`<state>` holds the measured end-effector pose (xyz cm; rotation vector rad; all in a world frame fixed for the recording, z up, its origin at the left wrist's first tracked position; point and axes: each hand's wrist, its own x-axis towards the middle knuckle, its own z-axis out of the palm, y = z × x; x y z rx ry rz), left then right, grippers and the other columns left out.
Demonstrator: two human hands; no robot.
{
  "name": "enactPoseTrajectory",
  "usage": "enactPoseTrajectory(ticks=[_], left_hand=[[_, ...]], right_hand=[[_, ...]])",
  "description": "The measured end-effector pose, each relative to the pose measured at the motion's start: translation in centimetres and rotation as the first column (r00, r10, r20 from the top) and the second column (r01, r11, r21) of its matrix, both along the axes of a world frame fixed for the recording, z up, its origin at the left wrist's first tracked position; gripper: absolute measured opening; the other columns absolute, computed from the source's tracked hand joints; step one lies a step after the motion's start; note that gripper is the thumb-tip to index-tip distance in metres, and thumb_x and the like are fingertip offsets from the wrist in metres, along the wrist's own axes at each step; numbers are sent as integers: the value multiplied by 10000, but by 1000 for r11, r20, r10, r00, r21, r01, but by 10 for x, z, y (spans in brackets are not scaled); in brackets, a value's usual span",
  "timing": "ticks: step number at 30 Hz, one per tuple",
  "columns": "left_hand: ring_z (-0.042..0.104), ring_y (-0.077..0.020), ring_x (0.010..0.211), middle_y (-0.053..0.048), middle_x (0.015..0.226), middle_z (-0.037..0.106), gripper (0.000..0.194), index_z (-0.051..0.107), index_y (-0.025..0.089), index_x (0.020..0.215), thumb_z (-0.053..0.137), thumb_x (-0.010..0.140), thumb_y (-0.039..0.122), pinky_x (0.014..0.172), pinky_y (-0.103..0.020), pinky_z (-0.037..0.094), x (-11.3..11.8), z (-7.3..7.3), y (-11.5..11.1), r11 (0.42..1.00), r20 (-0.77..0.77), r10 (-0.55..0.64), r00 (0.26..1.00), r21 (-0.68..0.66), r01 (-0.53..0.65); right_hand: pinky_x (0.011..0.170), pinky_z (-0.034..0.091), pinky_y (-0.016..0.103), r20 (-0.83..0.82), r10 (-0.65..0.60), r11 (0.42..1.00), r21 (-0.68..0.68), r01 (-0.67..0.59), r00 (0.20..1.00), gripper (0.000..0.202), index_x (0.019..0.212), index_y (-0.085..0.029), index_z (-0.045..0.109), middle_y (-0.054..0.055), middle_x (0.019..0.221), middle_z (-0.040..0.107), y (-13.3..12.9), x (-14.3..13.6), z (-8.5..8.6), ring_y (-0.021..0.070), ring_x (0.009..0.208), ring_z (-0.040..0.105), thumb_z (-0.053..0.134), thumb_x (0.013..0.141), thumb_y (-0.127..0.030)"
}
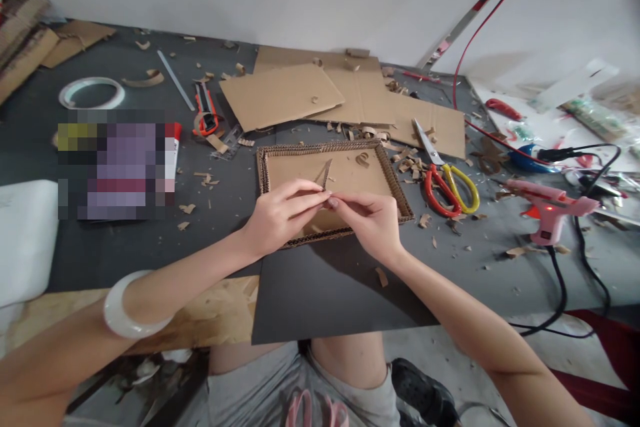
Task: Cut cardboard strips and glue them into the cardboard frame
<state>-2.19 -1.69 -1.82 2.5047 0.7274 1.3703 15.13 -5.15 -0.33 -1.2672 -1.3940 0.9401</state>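
Above a shallow cardboard tray (265, 177) with corrugated edging, my two hands meet at the fingertips. A thin cardboard strip (326, 173) is pinched between them, its upper end bent and pointing away from me. My left hand (285, 213) is closed on the strip from the left. From the right, my right hand (370, 217) pinches its lower end, which the fingers mostly hide. Inside the tray lies a curled cardboard scrap (362, 159). Scissors (445, 177) with one red and one yellow handle rest to the right of the tray.
Cardboard sheets (285, 95) lie behind the tray. An orange utility knife (205, 110), a tape roll (65, 95) and a glue stick (175, 80) are at left. At right, a pink glue gun (550, 210) stands with its black cord (560, 287) trailing over the table edge. Scraps are scattered about.
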Motion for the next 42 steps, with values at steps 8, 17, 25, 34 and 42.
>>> enactPoseTrajectory(ticks=[8, 17, 25, 34, 42], left_hand=[[653, -121, 873, -74, 972, 676, 185, 663, 160, 1015, 583, 855, 117, 787, -222, 537, 1, 1, 0, 1000, 6, -8, 1000, -5, 8], [654, -123, 874, -74, 971, 675, 189, 663, 160, 1016, 586, 851, 113, 786, -220, 540, 1, 0, 0, 1000, -9, 2, 1000, 11, -1], [651, -121, 874, -70, 976, 671, 195, 656, 163, 1027, 565, 862, 111, 785, -221, 539, 0, 0, -1, 1000, -58, 11, 998, 30, -9], [653, -123, 865, -66, 971, 673, 190, 657, 168, 1026, 567, 864, 124, 781, -223, 538, 1, -1, 0, 1000, -34, 14, 999, 2, -14], [648, -123, 856, -78, 958, 669, 179, 665, 140, 1000, 581, 847, 99, 780, -216, 534, 1, -1, 0, 1000, -40, 10, 999, 15, -9]], right_hand=[[667, 580, 267, -71, 14, 1000, -27, -16, 997, 100, 791, -211, 753, 12, 772, 745, 1, 1, 2, 160, 711, 701, 690, 722, -246], [662, 581, 263, -72, -4, 999, -37, 1, 997, 101, 777, -203, 742, 17, 762, 743, 0, -1, 0, 156, 699, 700, 692, 709, -259], [673, 578, 264, -17, -1, 1000, -26, 0, 1000, 108, 790, -194, 738, 22, 769, 742, 0, -1, -1, 153, 705, 698, 663, 729, -241], [643, 576, 250, -50, 13, 999, -49, -16, 999, 117, 793, -188, 731, 22, 764, 740, -1, -1, 0, 150, 698, 695, 675, 721, -260], [639, 572, 261, -23, 0, 999, -36, -1, 1000, 113, 792, -194, 737, 27, 767, 741, 0, 0, -3, 152, 690, 692, 675, 723, -259]])
